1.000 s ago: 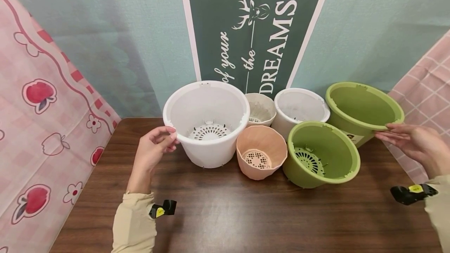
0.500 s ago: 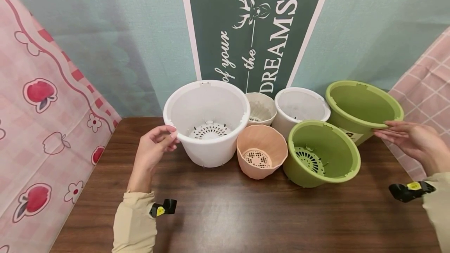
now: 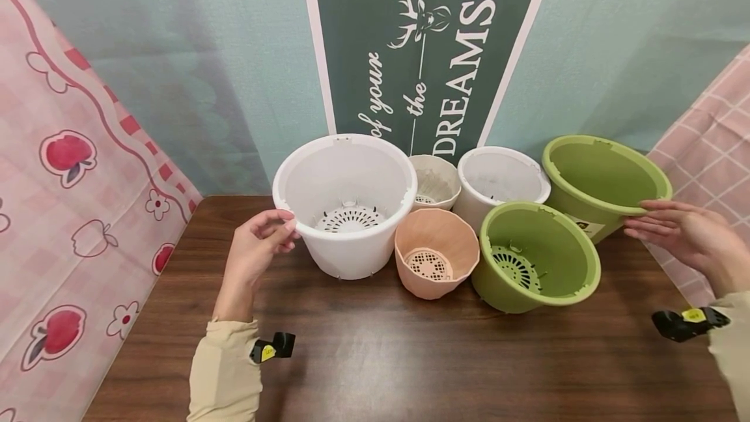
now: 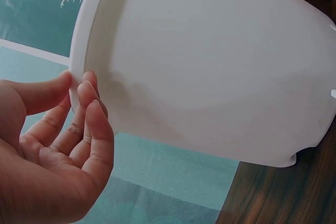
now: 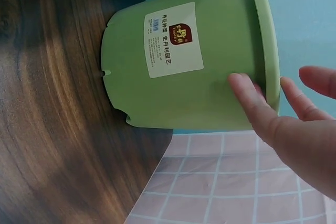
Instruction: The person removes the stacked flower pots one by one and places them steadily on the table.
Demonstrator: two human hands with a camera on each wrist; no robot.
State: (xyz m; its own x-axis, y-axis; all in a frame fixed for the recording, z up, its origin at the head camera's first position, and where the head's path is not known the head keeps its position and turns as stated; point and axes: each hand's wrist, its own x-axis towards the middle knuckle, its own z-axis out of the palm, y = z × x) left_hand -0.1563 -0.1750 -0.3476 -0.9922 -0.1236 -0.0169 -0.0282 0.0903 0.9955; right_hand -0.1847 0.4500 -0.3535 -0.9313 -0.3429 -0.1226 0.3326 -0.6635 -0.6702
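Note:
My left hand (image 3: 258, 246) pinches the near left rim of a large white flower pot (image 3: 346, 253). In the left wrist view, the thumb lies against the rim's outer edge and the curled fingers (image 4: 97, 129) sit beneath it. On the right, my right hand (image 3: 691, 236) reaches to the rim of a large green flower pot (image 3: 603, 174). The right wrist view has one finger (image 5: 249, 95) under this rim, against the pot's wall. Its other fingers spread loosely past the rim. A label (image 5: 173, 40) is stuck on the green wall. Both pots stand upright.
Between these pots stand a small cream pot (image 3: 448, 174), a smaller white pot (image 3: 471, 207), a peach pot (image 3: 430, 288) and a smaller green pot (image 3: 504, 301), close together. The brown wooden table (image 3: 398, 363) meets a teal curtain (image 3: 234, 83) behind and pink cloths at the sides.
My right hand shifts very slightly at the large green pot's rim. The left hand and all the pots otherwise keep their places.

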